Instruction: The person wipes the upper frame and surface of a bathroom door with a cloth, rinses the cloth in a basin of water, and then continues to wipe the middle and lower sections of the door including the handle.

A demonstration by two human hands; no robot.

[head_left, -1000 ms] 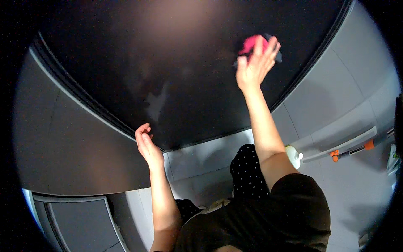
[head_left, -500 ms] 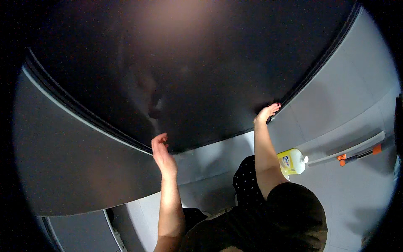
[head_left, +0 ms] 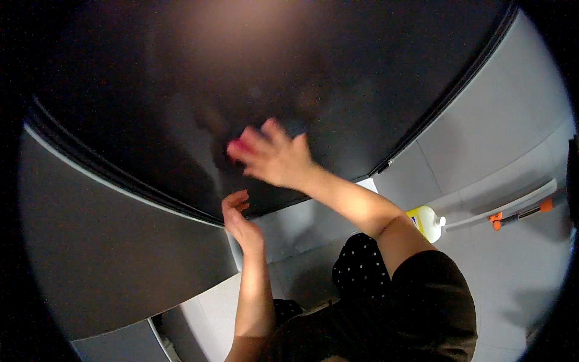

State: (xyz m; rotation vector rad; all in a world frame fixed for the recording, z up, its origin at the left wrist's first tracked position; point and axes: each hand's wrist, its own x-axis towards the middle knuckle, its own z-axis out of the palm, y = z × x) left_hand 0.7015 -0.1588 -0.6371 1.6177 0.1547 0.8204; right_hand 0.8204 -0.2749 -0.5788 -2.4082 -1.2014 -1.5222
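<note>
A large dark, glossy panel [head_left: 362, 108], probably an appliance door, fills the upper middle, with black edging down both sides. In front of its lower part my right hand [head_left: 274, 158] reaches across to the left, fingers spread and blurred by motion. Red shows at its fingertips, too smeared to tell what it is. My left hand [head_left: 240, 220] is by the panel's lower left corner, its fingers loosely curved and apart, nothing seen in them. Whether either hand touches the panel, I cannot tell.
A second dark panel [head_left: 120, 241] adjoins at the left. To the right, a yellow and white bottle [head_left: 428, 223] lies near my right arm, beside a long pale handle with an orange clip [head_left: 496, 221] on the grey tiled floor [head_left: 476, 271].
My right hand has left the panel's right edge and swung left across its lower front. My left hand stays by the lower left corner, hardly moved.
</note>
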